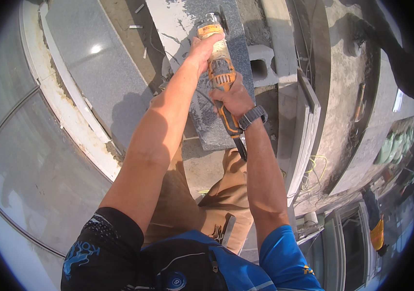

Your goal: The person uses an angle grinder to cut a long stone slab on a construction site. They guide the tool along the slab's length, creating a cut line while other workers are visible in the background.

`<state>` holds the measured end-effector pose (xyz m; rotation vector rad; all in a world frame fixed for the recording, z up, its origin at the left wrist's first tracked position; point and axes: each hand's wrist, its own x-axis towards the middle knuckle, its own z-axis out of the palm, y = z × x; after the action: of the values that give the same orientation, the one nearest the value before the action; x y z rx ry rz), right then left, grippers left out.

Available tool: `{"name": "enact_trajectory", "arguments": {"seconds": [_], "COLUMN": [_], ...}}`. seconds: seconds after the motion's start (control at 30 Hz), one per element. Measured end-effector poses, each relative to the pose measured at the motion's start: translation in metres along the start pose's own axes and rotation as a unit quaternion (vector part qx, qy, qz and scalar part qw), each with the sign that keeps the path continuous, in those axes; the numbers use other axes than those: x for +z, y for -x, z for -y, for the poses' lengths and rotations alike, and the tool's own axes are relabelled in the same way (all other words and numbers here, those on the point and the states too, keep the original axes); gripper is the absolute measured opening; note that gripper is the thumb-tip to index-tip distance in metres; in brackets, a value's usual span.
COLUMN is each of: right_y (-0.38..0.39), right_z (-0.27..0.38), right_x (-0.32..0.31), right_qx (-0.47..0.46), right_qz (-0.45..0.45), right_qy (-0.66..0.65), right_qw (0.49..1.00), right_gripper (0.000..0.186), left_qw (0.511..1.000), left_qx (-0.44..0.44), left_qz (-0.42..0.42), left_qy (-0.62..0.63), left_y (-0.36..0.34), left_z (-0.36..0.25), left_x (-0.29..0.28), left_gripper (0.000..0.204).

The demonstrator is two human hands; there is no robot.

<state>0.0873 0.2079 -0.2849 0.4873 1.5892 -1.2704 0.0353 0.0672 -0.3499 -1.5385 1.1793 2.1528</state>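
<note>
An orange-and-black angle grinder lies along my line of view, its disc end at the top over a dark speckled stone slab smeared with pale dust or paste on its left part. My left hand grips the grinder's front body just behind the head. My right hand, below a watch at the wrist, is wrapped round the rear handle. Whether the disc touches the stone is unclear.
A grey slab lies left, beside a curved glossy surface. At right are a hollow concrete block, stacked boards, loose yellow cable and a wooden-handled tool. Another person appears far lower right.
</note>
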Motion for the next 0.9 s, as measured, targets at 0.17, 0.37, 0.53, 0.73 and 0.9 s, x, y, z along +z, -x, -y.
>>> {"name": "enact_trajectory", "arguments": {"seconds": [0.17, 0.37, 0.53, 0.73, 0.9], "right_y": [-0.006, -0.019, -0.03, -0.04, -0.047], "right_z": [0.005, 0.014, 0.024, 0.038, 0.046], "right_x": [0.006, 0.004, 0.005, 0.005, 0.004], "right_qx": [-0.038, -0.05, -0.057, -0.055, -0.048], "right_qz": [0.016, 0.02, 0.016, 0.019, 0.01], "right_qy": [-0.054, -0.043, -0.038, -0.035, -0.027], "right_qw": [0.998, 0.998, 0.998, 0.998, 0.998], "right_gripper": [0.079, 0.081, 0.082, 0.076, 0.072], "left_qw": [0.995, 0.995, 0.998, 0.996, 0.992], "left_qx": [-0.006, 0.006, 0.018, 0.008, -0.013], "left_qz": [0.093, 0.103, 0.057, 0.088, 0.125], "left_qy": [0.021, 0.016, -0.011, -0.006, 0.028], "left_y": [-0.032, -0.043, -0.049, -0.076, -0.088], "left_z": [0.0, -0.01, -0.021, -0.028, -0.035], "left_x": [-0.014, -0.012, -0.004, -0.006, -0.005], "left_gripper": [0.061, 0.058, 0.047, 0.043, 0.041]}}
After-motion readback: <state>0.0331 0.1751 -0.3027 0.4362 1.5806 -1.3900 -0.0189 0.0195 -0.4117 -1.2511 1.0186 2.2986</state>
